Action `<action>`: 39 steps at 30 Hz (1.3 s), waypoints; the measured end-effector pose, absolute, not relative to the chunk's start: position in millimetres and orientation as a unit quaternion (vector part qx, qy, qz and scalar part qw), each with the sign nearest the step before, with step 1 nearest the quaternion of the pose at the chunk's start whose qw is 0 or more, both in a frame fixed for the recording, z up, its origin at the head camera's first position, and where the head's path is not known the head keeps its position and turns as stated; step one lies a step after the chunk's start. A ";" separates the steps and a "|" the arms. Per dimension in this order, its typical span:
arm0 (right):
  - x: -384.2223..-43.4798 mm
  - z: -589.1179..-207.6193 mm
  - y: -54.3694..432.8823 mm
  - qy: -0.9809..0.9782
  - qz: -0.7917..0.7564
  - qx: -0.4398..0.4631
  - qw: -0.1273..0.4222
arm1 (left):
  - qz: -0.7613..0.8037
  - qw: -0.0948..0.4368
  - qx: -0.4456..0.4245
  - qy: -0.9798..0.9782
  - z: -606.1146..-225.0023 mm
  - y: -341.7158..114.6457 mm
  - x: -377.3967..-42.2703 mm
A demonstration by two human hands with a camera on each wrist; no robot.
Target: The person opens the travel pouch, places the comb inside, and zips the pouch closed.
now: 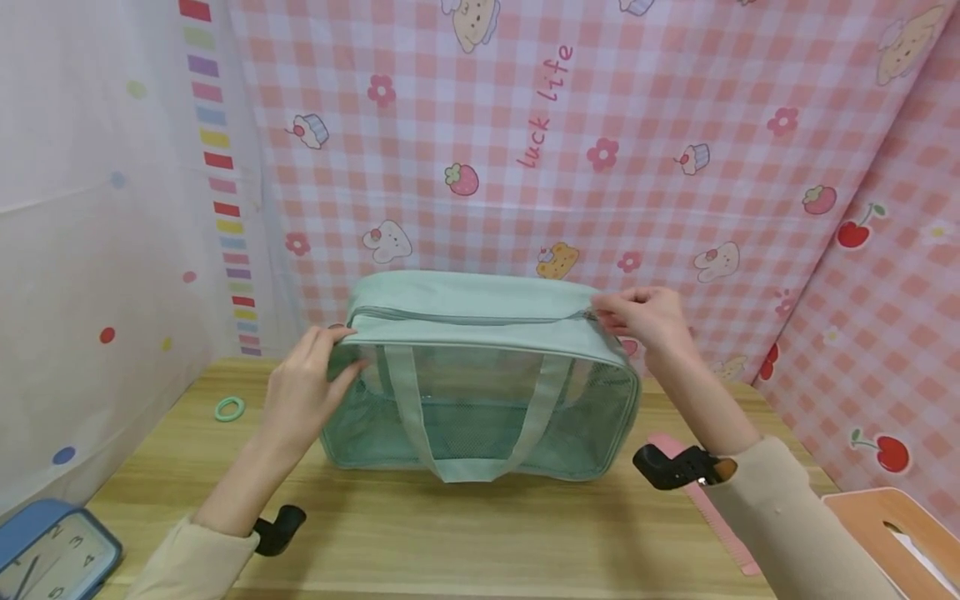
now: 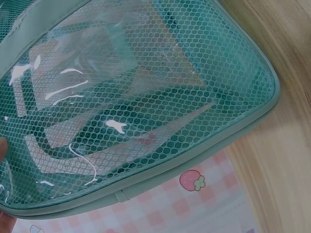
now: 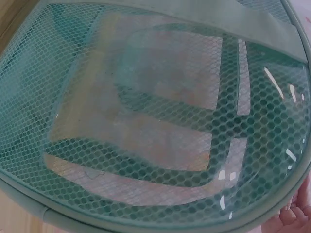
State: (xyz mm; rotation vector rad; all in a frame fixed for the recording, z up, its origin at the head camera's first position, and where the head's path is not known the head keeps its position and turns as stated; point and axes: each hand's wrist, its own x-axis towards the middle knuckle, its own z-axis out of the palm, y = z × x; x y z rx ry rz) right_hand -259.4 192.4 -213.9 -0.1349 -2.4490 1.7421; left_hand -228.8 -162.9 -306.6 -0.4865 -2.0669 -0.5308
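Note:
A mint-green toiletry bag [image 1: 480, 408] with see-through sides stands upright on the wooden table, its strap handle [image 1: 465, 469] hanging down in front. At the bag's upper left corner, my left hand [image 1: 300, 387] grips the edge, thumb over the front panel. The zipper [image 1: 472, 318] runs along the top. Over its right end, my right hand [image 1: 648, 325] pinches the zipper pull, which the fingers mostly hide. Both wrist views look closely at the bag's mesh wall [image 2: 160, 111]; only bits of fingers [image 3: 294, 216] show at the frame edges.
A green ring [image 1: 229, 408] lies left of the bag. Nearer on the left is a blue clock [image 1: 67, 554]. A pink comb [image 1: 720, 517] lies under the right forearm, beside an orange tissue box [image 1: 862, 525]. Checked cloth [image 1: 487, 108] hangs close behind the bag.

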 end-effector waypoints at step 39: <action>-268.5 -210.6 158.1 -0.858 0.507 -0.006 0.082 | -0.204 0.465 -0.201 -0.838 -306.2 -161.1 -227.0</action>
